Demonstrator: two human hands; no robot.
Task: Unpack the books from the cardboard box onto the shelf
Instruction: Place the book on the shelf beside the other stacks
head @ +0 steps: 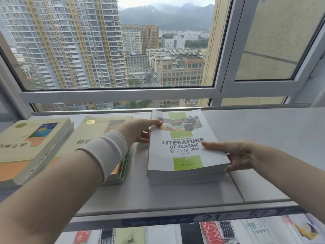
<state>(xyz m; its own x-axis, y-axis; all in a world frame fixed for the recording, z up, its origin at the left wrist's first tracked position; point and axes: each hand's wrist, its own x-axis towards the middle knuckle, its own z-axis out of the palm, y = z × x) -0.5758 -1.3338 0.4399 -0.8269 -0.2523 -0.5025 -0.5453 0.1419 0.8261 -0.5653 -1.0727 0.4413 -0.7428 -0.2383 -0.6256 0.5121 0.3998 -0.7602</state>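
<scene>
Two hands are laid on one white book [184, 141], which lies flat on top of a small stack on the grey shelf [263, 182], its long axis running away from the person toward the window. Nearest the camera, below the shelf's front edge, a lower tier of stationery and booklets [219, 231] is seen. On the shelf itself, the right hand [235, 155] is closed on the book's right front corner, thumb on the cover and fingers tucked beneath the stack's edge. Farther back, the left hand [139, 130], with a pale wristband [107, 152] on the forearm, is pinched on the left far edge, thumb over the cover. The book is thus held between the two hands, neither one clearly the nearer to its middle. Just beside it on the left, a cream stack [98, 136] is crossed by the left arm, and a second cream stack [33, 143] is set beyond that. Open shelf is left to the right, so nothing is judged to block a shift that way. The cardboard box is not in view. Behind all, the window frame [123, 95] is seen.
</scene>
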